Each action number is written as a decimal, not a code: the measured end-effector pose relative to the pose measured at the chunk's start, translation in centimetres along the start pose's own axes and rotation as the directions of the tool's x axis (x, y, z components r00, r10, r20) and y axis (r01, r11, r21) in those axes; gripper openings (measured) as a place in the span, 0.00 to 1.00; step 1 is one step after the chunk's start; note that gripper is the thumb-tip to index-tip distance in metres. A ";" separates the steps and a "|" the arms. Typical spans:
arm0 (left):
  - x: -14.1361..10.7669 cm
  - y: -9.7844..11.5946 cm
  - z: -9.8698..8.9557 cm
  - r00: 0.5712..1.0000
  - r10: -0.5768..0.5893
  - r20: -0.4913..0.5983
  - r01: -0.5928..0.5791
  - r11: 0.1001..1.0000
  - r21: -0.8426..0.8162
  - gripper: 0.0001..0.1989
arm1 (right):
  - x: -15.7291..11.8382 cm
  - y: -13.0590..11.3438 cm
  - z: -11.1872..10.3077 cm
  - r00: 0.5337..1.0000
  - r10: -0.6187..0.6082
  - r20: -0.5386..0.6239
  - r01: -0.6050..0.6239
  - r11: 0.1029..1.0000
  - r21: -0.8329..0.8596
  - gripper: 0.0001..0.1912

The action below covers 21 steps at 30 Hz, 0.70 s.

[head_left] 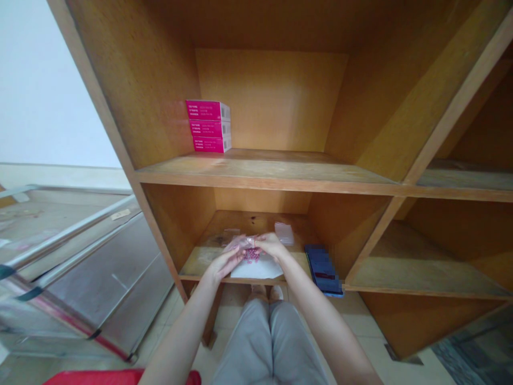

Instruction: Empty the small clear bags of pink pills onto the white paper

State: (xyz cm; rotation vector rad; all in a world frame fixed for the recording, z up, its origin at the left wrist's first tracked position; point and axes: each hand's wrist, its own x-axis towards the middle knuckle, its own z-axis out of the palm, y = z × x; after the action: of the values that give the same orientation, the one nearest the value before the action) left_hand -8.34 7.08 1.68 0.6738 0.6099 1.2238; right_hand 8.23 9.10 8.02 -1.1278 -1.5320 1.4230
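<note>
Both hands are over the lower shelf, close together. A clear plastic bag is between them. My left hand has its fingers closed on the bag's near left side. At the bag's right edge, my right hand pinches the plastic. Just below my fingers, a heap of small pink-red pieces, too small to name, lies on a white sheet of paper. Behind my right hand lies a stack of clear plastic bags. Another flat clear piece rests behind the held bag.
Three pink boxes are stacked on the upper shelf at left. A dark blue flat object lies at the lower shelf's right, jutting past its front edge. A metal-framed glass case stands at left. Something red is at bottom left.
</note>
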 end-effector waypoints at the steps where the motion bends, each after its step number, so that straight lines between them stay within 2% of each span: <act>1: -0.1 0.3 -0.1 1.000 0.012 0.001 -0.012 1.000 0.005 0.18 | -0.1 -0.1 -0.1 1.000 0.000 -0.003 0.000 1.000 -0.001 0.17; 5: -0.2 1.2 -0.7 0.999 0.029 -0.024 -0.028 1.000 0.011 0.21 | -0.1 0.1 -0.3 0.998 -0.054 0.025 0.053 0.998 0.027 0.19; 10: -0.1 1.3 -1.6 0.997 0.080 0.006 -0.080 0.997 -0.006 0.24 | 0.3 0.6 -0.2 0.994 -0.110 0.022 0.109 0.993 0.046 0.19; 16: -0.1 1.5 -1.3 0.989 0.133 -0.069 -0.135 0.990 -0.031 0.26 | 0.6 0.9 -0.3 0.997 -0.071 0.009 0.071 0.997 0.024 0.20; 21: -0.1 1.9 -0.4 0.982 0.171 -0.080 -0.173 0.984 -0.028 0.26 | 0.7 1.0 -0.4 0.999 -0.035 -0.002 0.035 0.998 0.043 0.20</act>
State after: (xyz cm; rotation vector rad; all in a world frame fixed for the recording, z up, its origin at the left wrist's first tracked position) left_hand -9.85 7.42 2.79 0.6631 0.6024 1.4235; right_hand 8.45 9.86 7.00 -1.0715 -1.5065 1.4250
